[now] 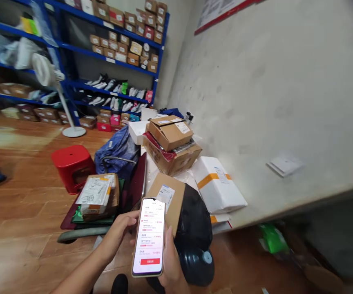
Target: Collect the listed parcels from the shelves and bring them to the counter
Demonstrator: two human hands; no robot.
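Note:
A smartphone is held upright in front of me, its lit screen showing a list with a red button at the bottom. My right hand grips its right edge, the thumb along the side and the other fingers hidden behind. At the left edge is my left hand, its thumb beside the phone and its fingertips partly hidden by it. Just beyond the phone lies a cardboard box with a white label, next to a black plastic-wrapped parcel.
Stacked cartons and a white taped parcel lie ahead by the wall. On the left are a chair bearing parcels, a red stool and a white fan. Blue shelves hold many packages. A large water bottle stands low at right.

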